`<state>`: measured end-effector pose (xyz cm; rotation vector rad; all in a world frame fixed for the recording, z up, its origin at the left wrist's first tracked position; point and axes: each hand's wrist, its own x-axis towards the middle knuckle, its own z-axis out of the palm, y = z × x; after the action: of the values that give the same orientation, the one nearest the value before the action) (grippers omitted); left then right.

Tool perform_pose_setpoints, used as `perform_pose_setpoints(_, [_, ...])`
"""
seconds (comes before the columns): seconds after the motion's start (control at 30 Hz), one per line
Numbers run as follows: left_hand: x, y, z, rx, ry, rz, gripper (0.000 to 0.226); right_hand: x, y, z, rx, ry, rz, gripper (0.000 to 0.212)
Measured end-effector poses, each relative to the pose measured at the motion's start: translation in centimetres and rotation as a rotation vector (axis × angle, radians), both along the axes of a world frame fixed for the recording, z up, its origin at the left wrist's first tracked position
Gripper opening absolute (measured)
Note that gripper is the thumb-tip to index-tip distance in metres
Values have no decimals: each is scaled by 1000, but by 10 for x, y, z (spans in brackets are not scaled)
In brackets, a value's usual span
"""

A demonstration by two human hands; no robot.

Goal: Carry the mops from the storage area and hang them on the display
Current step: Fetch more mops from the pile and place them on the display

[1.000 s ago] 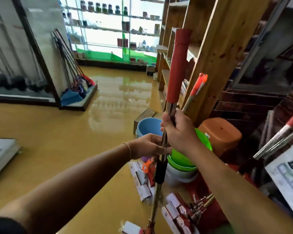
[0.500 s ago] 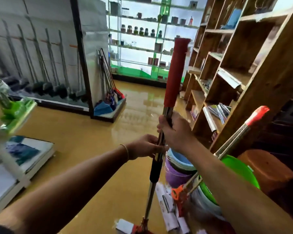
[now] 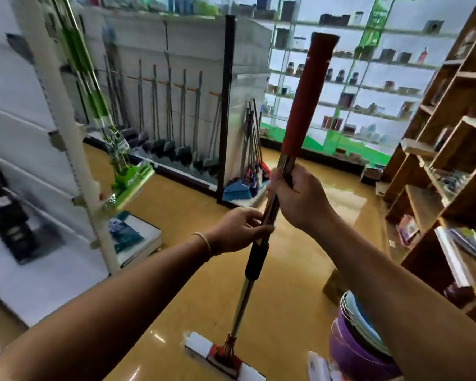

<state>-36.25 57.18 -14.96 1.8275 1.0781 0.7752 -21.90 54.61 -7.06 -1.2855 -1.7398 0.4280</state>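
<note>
The mop (image 3: pixel 261 237) stands nearly upright in front of you, leaning a little to the right at the top, with its flat white head (image 3: pixel 223 356) down near the glossy yellow floor (image 3: pixel 300 270); you cannot tell whether the head touches it. Your right hand (image 3: pixel 300 199) is curled round the metal shaft just under the red grip (image 3: pixel 308 97). Your left hand (image 3: pixel 239 229) holds the shaft lower down, fingers and thumb wrapped on it just above the black sleeve (image 3: pixel 254 259). A thin bracelet (image 3: pixel 204 243) sits on your left wrist. Both arms reach forward, the two hands close together on the pole.

Ahead and to the left, a grey display wall (image 3: pixel 182 78) carries a row of long-handled brushes (image 3: pixel 173 127) hanging side by side, their dark heads low. At its right end, more mops and brooms (image 3: pixel 252 158) lean together beside a black post, with a blue brush head at their base. Nearer on your left, a white shelving upright (image 3: pixel 74 149) stands with green mops (image 3: pixel 116 149) hung by it, blurred. Glass shelves (image 3: pixel 368 86) with small goods run along the far wall. Wooden shelving (image 3: pixel 451 160) fills your right side, and stacked plastic basins (image 3: pixel 357 342), purple on the outside, sit at the lower right.
</note>
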Motion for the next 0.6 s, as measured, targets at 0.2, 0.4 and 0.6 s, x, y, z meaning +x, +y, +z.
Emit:
perform_pose_setpoints(0.2, [-34,70,0,61,-99,102,21,-36,94,-10,27,-49,85,28])
perform_pose_setpoints(0.4, [-48,163,2,33,-159,187,18,-50,200,-8,-34,24,177,25])
perform_pose_setpoints(0.6, [-59,242,9,-34,-195,216,12,-56,292,-3,-71,20,235,29])
